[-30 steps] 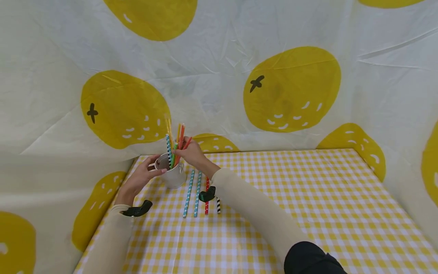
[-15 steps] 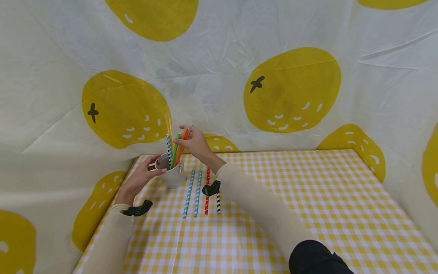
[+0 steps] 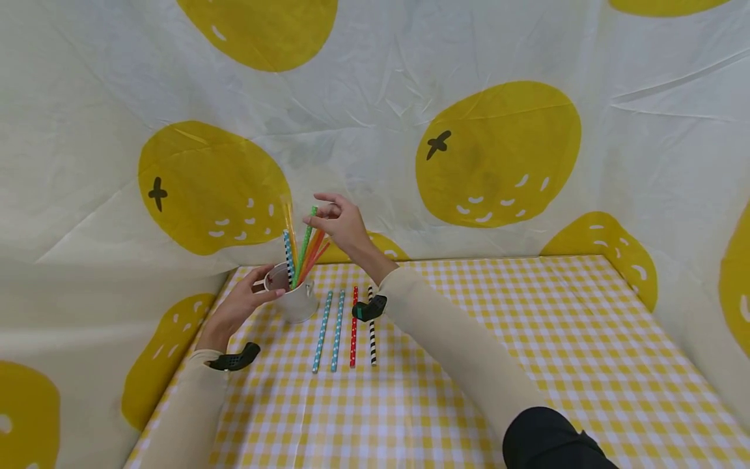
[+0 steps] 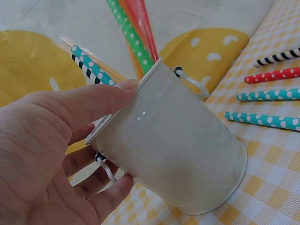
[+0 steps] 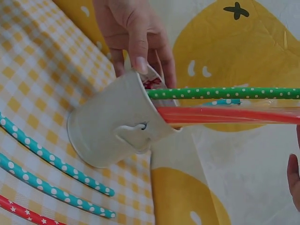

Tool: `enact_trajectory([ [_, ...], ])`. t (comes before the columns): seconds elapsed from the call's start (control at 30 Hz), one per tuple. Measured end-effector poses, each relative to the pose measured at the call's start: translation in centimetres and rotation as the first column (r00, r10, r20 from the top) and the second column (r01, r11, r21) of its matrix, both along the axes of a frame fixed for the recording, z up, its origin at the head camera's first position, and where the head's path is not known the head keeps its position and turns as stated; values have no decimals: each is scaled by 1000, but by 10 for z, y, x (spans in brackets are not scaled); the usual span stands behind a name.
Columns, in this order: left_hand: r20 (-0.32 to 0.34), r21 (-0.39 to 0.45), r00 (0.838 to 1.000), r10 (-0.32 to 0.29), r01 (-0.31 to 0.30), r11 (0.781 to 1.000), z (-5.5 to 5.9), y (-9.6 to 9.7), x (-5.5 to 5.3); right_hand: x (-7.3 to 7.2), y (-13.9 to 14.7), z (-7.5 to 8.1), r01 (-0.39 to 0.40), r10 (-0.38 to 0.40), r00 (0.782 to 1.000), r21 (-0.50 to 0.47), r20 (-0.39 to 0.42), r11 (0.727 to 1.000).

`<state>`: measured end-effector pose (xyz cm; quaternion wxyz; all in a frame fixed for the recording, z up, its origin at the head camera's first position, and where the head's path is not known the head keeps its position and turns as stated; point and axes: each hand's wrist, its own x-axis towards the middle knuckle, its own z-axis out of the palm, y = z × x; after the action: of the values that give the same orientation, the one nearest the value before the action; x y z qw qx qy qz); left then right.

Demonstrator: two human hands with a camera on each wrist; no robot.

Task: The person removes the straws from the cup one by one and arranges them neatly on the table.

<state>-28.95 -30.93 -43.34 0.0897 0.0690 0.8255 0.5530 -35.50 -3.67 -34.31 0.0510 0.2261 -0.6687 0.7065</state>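
Checked tablecloth (image 3: 527, 352); near its far left corner, white bucket (image 3: 297, 307) (orange straws (image 5: 211, 114) standing inside), gripped by left hand (image 3: 239, 307); green dotted straw (image 3: 305, 247), lower end in bucket, pinched by right hand (image 3: 346, 225).

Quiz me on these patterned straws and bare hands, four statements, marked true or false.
The left hand holds the round white bucket at its rim. True.
The right hand touches no straw. False: it pinches a green dotted straw near its top.
Two teal dotted straws lie on the yellow-and-white checked tablecloth. True.
The red starred straw lies between them. False: it lies between one of them and the black-and-white striped straw.
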Motion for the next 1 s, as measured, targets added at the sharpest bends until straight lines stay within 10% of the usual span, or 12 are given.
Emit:
enact_trajectory([
  [0.43,-10,-3,1000,-3,3,1000,1,1,2,2,7,25,121,-121,986,-10,-111,993],
  [0.77,-12,-8,1000,3,-3,1000,-2,-1,0,12,28,52,-54,19,984,-198,-175,979],
  [1.0,-10,-13,1000,-4,3,1000,-3,-2,0,23,46,60,-136,111,979,-139,-173,981],
])
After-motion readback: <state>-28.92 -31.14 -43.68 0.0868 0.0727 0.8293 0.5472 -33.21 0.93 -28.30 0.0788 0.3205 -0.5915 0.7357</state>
